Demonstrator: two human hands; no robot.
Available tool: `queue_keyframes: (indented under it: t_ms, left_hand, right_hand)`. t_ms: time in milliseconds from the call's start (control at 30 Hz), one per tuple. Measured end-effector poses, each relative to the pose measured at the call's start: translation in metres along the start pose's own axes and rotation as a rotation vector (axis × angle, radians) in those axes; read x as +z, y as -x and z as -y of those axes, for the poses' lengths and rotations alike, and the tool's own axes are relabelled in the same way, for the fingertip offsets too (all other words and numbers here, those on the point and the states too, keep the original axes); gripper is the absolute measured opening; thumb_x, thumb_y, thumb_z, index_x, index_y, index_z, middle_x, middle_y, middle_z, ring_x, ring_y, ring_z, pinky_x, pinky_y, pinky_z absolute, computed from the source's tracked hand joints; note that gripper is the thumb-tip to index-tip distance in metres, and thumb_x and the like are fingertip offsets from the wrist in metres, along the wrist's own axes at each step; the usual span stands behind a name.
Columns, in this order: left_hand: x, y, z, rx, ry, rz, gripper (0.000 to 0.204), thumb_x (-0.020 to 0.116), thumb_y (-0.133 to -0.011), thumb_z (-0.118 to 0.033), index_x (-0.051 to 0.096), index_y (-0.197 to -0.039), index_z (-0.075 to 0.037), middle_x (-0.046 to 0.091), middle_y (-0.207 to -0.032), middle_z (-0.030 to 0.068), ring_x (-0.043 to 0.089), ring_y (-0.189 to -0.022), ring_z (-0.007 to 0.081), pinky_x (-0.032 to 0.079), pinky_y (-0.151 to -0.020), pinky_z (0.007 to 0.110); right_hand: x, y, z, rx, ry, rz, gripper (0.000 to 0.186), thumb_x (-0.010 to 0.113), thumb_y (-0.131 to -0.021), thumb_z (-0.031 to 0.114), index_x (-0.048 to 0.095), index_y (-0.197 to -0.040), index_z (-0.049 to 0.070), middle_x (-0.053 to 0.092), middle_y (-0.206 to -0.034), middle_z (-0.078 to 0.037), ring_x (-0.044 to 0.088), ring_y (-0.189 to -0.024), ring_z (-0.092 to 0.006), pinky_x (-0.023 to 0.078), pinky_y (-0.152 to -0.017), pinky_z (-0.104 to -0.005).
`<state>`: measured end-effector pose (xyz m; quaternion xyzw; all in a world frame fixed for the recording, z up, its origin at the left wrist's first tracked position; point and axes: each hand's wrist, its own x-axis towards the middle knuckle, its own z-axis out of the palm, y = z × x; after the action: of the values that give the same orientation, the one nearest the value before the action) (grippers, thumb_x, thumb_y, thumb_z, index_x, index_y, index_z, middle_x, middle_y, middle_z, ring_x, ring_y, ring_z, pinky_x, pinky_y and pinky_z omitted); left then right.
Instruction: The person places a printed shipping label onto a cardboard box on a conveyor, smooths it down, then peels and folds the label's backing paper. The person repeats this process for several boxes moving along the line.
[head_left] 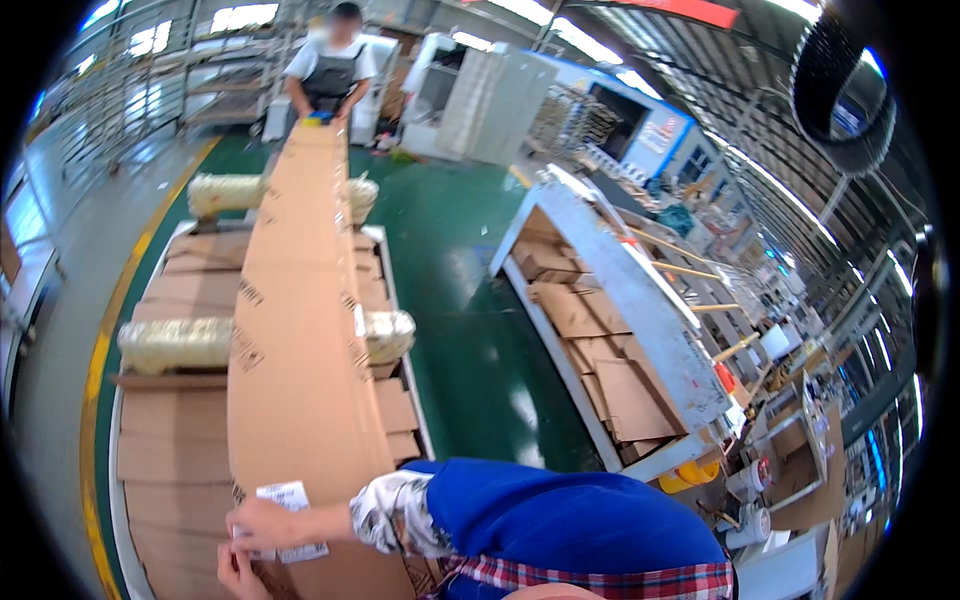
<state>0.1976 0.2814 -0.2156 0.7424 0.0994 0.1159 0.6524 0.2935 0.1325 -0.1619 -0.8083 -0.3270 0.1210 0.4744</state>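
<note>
Right hand (265, 524), fingers curled, lies over the left part of a white rectangular paper sheet with dark print (292, 494); whether it pinches the sheet or only presses on it, I cannot tell. Just below it, at the lower edge of the view, the left hand (238, 574) has its fingers partly bent close to the sheet's lower left; its grip cannot be made out either.

Beneath the sheet runs a long, flat brown cardboard piece with dark printed marks (300, 300), which stretches away across two thick cream-coloured rolls with a shiny wrapping (170, 345). Below the rolls, stacked flat brown cardboard (170, 450) fills a white-edged base on a green floor (465, 350), with a yellow painted line (97, 400) along its left.

At the far end of the long piece stands a person in a white top and dark apron (333, 78), hands near a small blue and yellow object (318, 119). To the right, a worn grey-blue desk (640, 315) has loose brown cardboard pieces (625, 390) underneath; farther back are a blue-and-white cabin (655, 135) and grey metal racks (135, 95).

The sheet lies at the near end of the long cardboard, partly covered by the right hand.
</note>
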Motion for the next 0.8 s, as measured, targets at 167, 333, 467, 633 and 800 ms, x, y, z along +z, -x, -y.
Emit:
queue_keyframes:
  t_ms: [167,333,467,633,800]
  left_hand:
    - [0.027,-0.015,-0.003,0.110,-0.029,-0.046,0.008,0.054,-0.082,-0.004,0.055,-0.083,0.004,0.049,-0.070,0.0030,0.045,-0.067,0.0109,0.038,-0.060,0.024]
    - [0.018,-0.014,-0.008,0.208,-0.159,-0.135,0.006,0.057,-0.078,-0.002,0.060,-0.080,0.003,0.055,-0.071,0.0097,0.053,-0.068,0.0184,0.042,-0.062,0.027]
    - [0.022,-0.013,-0.012,0.236,-0.286,-0.204,0.007,0.062,-0.076,-0.005,0.064,-0.080,0.000,0.055,-0.067,0.0100,0.054,-0.063,0.0212,0.042,-0.058,0.028]
    - [0.023,-0.012,-0.021,0.328,-0.236,-0.222,0.006,0.065,-0.074,-0.006,0.064,-0.075,0.000,0.059,-0.067,0.0076,0.054,-0.063,0.0188,0.042,-0.058,0.028]
    - [0.029,-0.011,-0.023,0.352,-0.173,-0.285,0.006,0.067,-0.070,-0.007,0.065,-0.073,-0.003,0.058,-0.064,0.0040,0.052,-0.060,0.0181,0.040,-0.058,0.029]
  right_hand:
    - [0.001,-0.003,-0.018,-0.070,0.016,-0.058,0.019,0.060,-0.073,0.023,0.059,-0.076,0.004,0.060,-0.069,-0.015,0.059,-0.065,-0.0315,0.048,-0.060,-0.0378]
    - [0.005,-0.014,-0.010,-0.054,0.046,0.015,0.016,0.060,-0.075,0.021,0.060,-0.075,0.005,0.060,-0.070,-0.013,0.059,-0.066,-0.0297,0.048,-0.060,-0.0365]
    - [0.008,-0.012,-0.018,0.216,-0.088,0.121,0.016,0.059,-0.081,0.020,0.061,-0.082,0.004,0.063,-0.072,-0.008,0.061,-0.068,-0.0170,0.047,-0.061,-0.0297]
    - [-0.002,-0.014,-0.017,0.331,-0.439,0.200,0.021,0.061,-0.080,0.021,0.063,-0.080,0.001,0.062,-0.066,-0.006,0.057,-0.061,-0.0095,0.044,-0.054,-0.0247]
    - [-0.003,-0.015,-0.015,0.491,-0.550,0.191,0.023,0.061,-0.082,0.022,0.062,-0.080,-0.001,0.061,-0.067,-0.004,0.053,-0.058,-0.0066,0.042,-0.050,-0.0222]
